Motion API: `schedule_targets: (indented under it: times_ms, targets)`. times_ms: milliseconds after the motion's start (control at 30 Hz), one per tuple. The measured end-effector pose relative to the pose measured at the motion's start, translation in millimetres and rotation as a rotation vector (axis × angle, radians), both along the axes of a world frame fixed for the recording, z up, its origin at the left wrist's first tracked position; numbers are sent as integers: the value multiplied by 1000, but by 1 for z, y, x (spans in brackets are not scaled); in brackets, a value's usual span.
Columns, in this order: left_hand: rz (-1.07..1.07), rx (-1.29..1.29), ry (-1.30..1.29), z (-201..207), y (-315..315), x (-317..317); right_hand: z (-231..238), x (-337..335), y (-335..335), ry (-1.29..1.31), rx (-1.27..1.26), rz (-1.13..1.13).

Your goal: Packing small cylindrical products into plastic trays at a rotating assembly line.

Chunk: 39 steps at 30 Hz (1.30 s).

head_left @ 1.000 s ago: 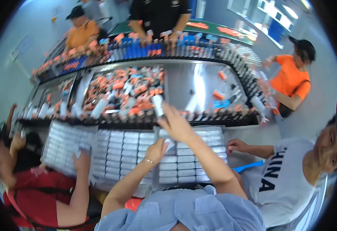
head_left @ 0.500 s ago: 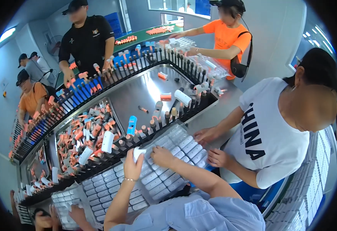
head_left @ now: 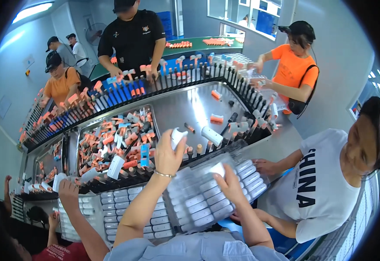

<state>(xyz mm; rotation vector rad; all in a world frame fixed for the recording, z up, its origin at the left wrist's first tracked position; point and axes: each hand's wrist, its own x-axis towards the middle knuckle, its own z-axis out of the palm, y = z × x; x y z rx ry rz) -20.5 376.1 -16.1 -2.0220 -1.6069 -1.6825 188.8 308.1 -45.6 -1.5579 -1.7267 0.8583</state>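
My left hand (head_left: 169,153), with a bracelet at its wrist, is raised over the near rack and closed on a white curved plastic shell (head_left: 178,136). Lower and to the right, my right hand (head_left: 230,184) pinches a white plastic piece (head_left: 217,170) above a clear blister tray (head_left: 182,186). Rows of white shells (head_left: 200,215) lie in that tray, some partly under my right hand and forearm. A white shell (head_left: 211,135) rests on the rack just right of my left hand.
A metal tray (head_left: 185,104) lies beyond the rack, beside a bin of mixed orange, grey and white parts (head_left: 111,139). Upright pegs line the rim. A co-worker in a white shirt (head_left: 324,182) stands close at right; a co-worker's hand (head_left: 68,191) works at left. Other people stand across.
My left hand has moved up and to the right with the white shell. My right hand has lifted from the tray's shells and now holds a white piece. The view has shifted.
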Motion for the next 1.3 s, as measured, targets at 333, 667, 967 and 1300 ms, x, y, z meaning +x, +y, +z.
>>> schedule_targets:
  times_ms: [333,667,967,1300]
  targets:
    - [-39,-386,-56,-95,-40,-35,51,-102,91,-542,385,144]
    - [289,-568,-67,-113,-22,-34,35,-181,86,-804,425,402]
    - [325,-580,-144,-113,-46,-102,154,-208,62,-471,662,773]
    - [-165,-850,-767,-110,-74,-192,63,-284,95,-353,508,1350]
